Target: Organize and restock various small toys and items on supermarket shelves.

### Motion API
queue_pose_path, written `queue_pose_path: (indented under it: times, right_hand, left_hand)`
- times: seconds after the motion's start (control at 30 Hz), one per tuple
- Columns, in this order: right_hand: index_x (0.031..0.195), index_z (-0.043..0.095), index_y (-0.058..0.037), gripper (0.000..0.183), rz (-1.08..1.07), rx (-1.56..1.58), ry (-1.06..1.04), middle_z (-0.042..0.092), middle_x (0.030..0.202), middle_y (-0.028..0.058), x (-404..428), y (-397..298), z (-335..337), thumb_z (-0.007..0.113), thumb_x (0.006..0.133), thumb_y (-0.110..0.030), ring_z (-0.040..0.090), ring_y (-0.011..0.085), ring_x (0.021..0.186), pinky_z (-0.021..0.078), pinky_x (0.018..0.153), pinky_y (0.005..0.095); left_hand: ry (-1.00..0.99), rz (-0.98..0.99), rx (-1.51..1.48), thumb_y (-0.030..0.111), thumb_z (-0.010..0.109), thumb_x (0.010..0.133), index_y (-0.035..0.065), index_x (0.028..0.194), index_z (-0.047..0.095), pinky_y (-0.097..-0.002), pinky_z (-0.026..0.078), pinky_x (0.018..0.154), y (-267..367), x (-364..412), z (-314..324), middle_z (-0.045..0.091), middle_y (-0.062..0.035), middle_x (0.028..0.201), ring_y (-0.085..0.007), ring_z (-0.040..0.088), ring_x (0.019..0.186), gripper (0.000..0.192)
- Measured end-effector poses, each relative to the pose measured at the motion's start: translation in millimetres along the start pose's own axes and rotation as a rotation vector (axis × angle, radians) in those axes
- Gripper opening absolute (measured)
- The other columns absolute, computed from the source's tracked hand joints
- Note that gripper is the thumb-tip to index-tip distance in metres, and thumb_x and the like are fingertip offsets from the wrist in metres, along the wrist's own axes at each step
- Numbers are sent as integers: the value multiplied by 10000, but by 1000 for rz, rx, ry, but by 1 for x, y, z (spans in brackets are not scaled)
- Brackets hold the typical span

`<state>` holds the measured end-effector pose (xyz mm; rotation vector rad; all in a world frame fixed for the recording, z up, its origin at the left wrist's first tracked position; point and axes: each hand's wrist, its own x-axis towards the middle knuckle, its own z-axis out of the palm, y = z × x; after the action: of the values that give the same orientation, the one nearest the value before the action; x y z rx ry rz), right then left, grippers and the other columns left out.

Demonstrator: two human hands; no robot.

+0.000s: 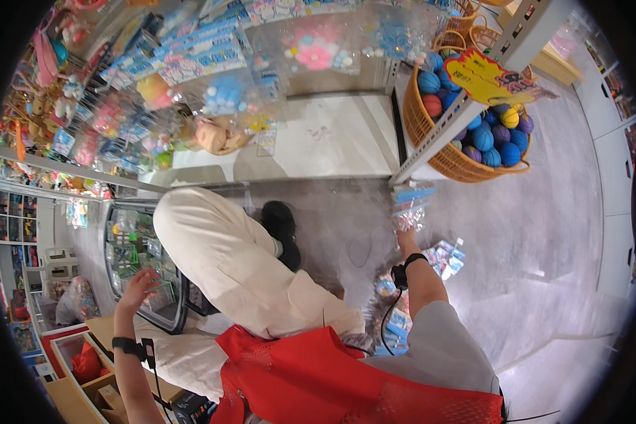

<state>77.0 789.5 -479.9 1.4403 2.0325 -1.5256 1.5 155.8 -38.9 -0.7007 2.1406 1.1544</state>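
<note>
My right hand is at the lower end of clear plastic packets with blue headers, near the foot of a shelf post; its fingers are closed on them. More packaged goods lie on the floor beside my right forearm. My left hand is raised with its fingers apart, over the near edge of a dark-rimmed bin of small clear packages with green parts. Nothing shows in that hand.
Ahead stands a white shelf base below hanging bagged toys. A wicker basket of small colourful balls stands behind the metal post. White cabinets line the right. Wooden compartments stand at lower left.
</note>
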Motion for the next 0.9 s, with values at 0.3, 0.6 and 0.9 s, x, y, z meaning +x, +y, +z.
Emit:
queue_pose_path:
  times: [0.3, 0.6, 0.9]
  right_hand:
    - [777, 531, 11, 175, -307, 41, 575, 536, 747, 206, -75, -64, 13, 459, 782, -149, 499, 360, 672, 383, 594, 403]
    - [733, 532, 24, 135, -501, -24, 478, 509, 643, 172, -178, -84, -44, 485, 767, -98, 467, 285, 564, 362, 522, 354]
    - [850, 571, 24, 129, -864, 21, 327, 488, 606, 22, -271, -166, -59, 531, 762, -62, 389, 66, 557, 319, 490, 224]
  left_hand:
    - [20, 36, 57, 229, 410, 841, 64, 1068, 448, -269, 405, 704, 44, -28, 33, 511, -33, 1011, -142, 502, 907, 283]
    - [37, 533, 201, 163, 406, 837, 33, 1017, 473, -240, 372, 720, 144, -50, 78, 518, -27, 961, -118, 492, 885, 231]
    - [-274, 975, 199, 44, 433, 799, 18, 1052, 466, -263, 388, 782, 180, -67, 134, 508, -72, 1014, -144, 493, 934, 257]
